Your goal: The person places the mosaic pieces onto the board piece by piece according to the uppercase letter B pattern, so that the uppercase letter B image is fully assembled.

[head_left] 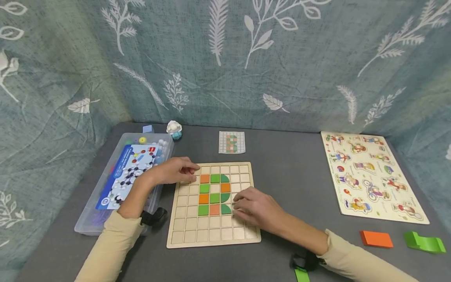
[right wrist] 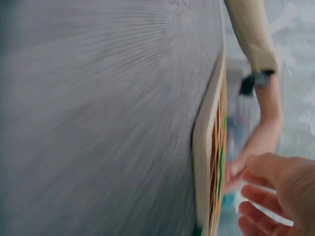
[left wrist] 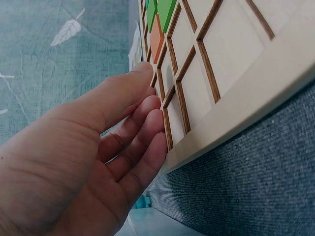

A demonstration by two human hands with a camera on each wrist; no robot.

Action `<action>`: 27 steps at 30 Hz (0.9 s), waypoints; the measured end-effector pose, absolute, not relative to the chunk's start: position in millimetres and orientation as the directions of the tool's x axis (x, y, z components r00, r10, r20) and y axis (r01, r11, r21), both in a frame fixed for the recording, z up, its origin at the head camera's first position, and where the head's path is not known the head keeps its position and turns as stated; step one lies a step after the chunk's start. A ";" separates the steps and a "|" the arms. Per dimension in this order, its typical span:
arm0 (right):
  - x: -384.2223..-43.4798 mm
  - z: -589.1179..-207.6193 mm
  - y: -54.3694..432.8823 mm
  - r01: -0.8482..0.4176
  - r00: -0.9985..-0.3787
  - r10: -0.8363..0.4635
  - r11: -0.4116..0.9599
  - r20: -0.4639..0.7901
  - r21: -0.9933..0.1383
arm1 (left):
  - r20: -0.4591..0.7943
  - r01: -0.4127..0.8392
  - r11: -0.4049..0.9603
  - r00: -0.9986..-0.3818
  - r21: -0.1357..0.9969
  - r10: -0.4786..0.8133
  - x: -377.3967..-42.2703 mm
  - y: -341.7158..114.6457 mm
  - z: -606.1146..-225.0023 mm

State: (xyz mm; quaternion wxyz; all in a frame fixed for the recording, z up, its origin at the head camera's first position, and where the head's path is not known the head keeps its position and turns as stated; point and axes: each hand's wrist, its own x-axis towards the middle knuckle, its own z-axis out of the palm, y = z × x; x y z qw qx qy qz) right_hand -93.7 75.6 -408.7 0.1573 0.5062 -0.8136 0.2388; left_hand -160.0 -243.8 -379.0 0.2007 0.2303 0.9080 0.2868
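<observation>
A wooden grid board (head_left: 186,229) lies on the grey table, with orange and green tiles (head_left: 214,194) set in its upper middle cells. My left hand (head_left: 186,172) rests at the board's top left corner. In the left wrist view its fingers (left wrist: 142,132) lie fairly straight against the board's edge (left wrist: 231,113), holding nothing. My right hand (head_left: 241,205) rests on the board's right side, fingertips beside the lowest green curved tile (head_left: 226,209). In the blurred right wrist view this hand (right wrist: 280,196) shows loosely bent fingers with nothing visible in them.
A pattern card (head_left: 231,141) lies behind the board. A clear plastic box (head_left: 88,219) of small parts stands at the left, with a small white and blue toy (head_left: 174,129) behind it. A figure peg puzzle (head_left: 370,176), an orange block (head_left: 376,239) and a green block (head_left: 424,242) lie at the right.
</observation>
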 end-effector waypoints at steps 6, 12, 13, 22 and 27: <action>-97.4 -415.1 128.9 -0.854 -0.520 -0.670 0.415 0.530 -0.313 | -0.233 0.305 0.732 -0.813 0.609 0.533 -160.7 -244.3 -379.2; -97.1 -424.6 163.7 -0.807 -0.591 -0.630 0.459 0.503 -0.373 | -0.231 0.316 0.732 -0.809 0.603 0.540 -161.6 -245.0 -379.1; -97.0 -425.6 167.0 -0.804 -0.594 -0.631 0.469 0.498 -0.366 | -0.232 0.317 0.732 -0.808 0.603 0.542 -161.7 -245.0 -379.0; -93.9 -435.2 177.8 -0.817 -0.576 -0.659 0.490 0.484 -0.304 | -0.233 0.311 0.733 -0.811 0.605 0.536 -162.0 -243.8 -379.5; -92.8 -436.5 176.0 -0.820 -0.571 -0.654 0.478 0.495 -0.314 | -0.233 0.313 0.736 -0.812 0.601 0.535 -161.7 -244.1 -380.4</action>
